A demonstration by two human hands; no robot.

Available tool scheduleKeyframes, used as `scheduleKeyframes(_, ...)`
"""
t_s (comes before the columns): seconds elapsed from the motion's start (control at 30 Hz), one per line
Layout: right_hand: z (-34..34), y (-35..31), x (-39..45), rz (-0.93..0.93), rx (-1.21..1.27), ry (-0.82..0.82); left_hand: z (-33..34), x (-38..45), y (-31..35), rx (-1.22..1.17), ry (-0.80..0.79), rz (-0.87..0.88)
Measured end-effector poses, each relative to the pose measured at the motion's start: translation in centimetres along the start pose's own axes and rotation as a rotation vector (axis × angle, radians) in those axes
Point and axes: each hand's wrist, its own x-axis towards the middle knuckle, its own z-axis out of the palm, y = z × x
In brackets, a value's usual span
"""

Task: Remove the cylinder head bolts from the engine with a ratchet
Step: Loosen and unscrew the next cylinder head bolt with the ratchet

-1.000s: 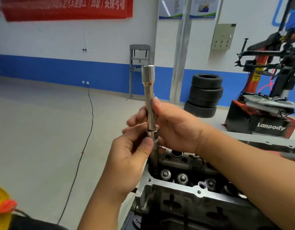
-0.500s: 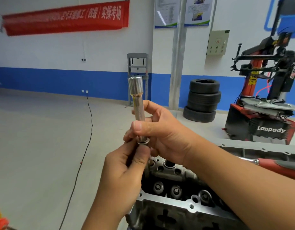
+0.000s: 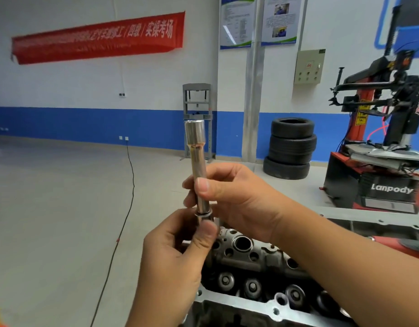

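Note:
I hold a long chrome socket (image 3: 196, 147) upright above the engine's cylinder head (image 3: 251, 263), wide end up. My right hand (image 3: 241, 204) grips its middle, thumb across the front. A washer (image 3: 203, 213) sits just under the socket's lower end on a bolt shank. My left hand (image 3: 177, 256) pinches that shank below the washer between thumb and fingers; the rest of the bolt is hidden behind my thumb. Valve springs and bolt holes show in the head below my hands.
A red-handled tool (image 3: 404, 246) lies on the engine stand behind my right forearm. At the right stands a red tyre changer (image 3: 378, 185), with stacked tyres (image 3: 289, 149) by the wall. A black cable (image 3: 129, 185) runs over the bare floor on the left.
The socket and bolt have come up out of the cylinder head, and both hands now hold them free above it. My view has tilted upward.

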Motion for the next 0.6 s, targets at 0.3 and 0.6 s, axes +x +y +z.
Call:
scheduleKeyframes(0.3,-0.1,0.3,0.3,0.032,-0.001,-0.043,-0.2,0.3,0.4,-0.140,0.001,0.039)
scheduleKeyframes(0.6,0.3,0.0,0.0,0.039,-0.046,-0.025,0.0,0.0,0.7,-0.339,-0.090,-0.077)
